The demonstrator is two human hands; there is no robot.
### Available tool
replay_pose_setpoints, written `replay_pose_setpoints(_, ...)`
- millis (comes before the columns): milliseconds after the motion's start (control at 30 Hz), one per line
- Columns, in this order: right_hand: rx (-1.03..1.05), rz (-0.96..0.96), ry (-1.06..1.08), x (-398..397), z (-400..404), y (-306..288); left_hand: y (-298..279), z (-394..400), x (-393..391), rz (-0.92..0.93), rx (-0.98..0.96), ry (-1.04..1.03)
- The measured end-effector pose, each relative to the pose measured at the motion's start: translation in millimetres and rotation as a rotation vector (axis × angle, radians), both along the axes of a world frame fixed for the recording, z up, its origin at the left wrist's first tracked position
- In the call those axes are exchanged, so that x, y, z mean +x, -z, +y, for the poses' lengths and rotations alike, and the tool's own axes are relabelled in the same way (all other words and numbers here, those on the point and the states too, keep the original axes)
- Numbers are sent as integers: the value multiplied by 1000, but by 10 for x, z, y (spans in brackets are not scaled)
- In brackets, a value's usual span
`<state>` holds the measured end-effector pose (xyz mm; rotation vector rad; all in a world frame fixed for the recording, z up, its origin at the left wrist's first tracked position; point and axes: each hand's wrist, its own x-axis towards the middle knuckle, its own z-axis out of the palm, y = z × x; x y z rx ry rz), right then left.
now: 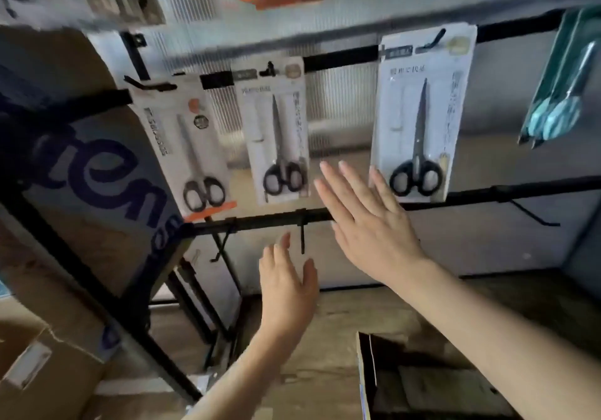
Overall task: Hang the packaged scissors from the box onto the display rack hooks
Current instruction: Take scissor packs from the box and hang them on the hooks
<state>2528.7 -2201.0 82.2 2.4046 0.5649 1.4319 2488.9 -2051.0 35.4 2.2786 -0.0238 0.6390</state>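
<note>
Three packs of scissors hang on the rack's top black bar [341,56]. The left pack [192,152] hangs tilted at the left end of that bar, the middle pack [276,133] hangs just right of it, and the right pack [422,110] hangs well along the bar, each on its own hook. A lower black bar [260,219] runs under the packs, with a bare hook [303,237] sticking out below the middle pack. The right hand [367,221] is held up flat in front of the lower bar, fingers [335,178] straight and spread, holding nothing, its fingertips near the bottom corner of the right pack. The left hand [287,283] is below the lower bar, just beside the bare hook, fingers loose and holding nothing. A brown box [367,380] sits open far below the bars, at the bottom right. A big cardboard sheet [91,172] with blue letters leans left of the bars.
</note>
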Motion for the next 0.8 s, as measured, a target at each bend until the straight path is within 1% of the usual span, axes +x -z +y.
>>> replay_pose_setpoints(67,-42,14,45,-122,-193,283,236,-244,-12,-41,115,106)
replay_pose_setpoints(200,-58,61,85,-360,-561,791,632,-642,-71,-57,236,287)
replay_pose_setpoints(300,-118,110,110,-578,-834,1164,987,-860,-64,3,334,411)
replay_pose_setpoints(400,-215,174,147,-814,-1124,1551,1325,-1071,-22,77,494,514)
replay_pose_setpoints(467,-260,229,175,-967,-1325,1786,1498,-1194,-8,154,608,551)
replay_pose_setpoints(600,-338,312,267,-1269,-1609,2129,1704,-1297,60,175,799,582)
replay_pose_setpoints(667,-376,348,306,-1342,-1678,2228,1710,-1210,100,199,815,557)
replay_pose_setpoints(733,-395,381,315,-1345,-1738,2282,1682,-1036,145,225,783,523)
replay_pose_setpoints(800,-373,434,300,-1298,-1770,2305,1638,-827,192,212,798,492)
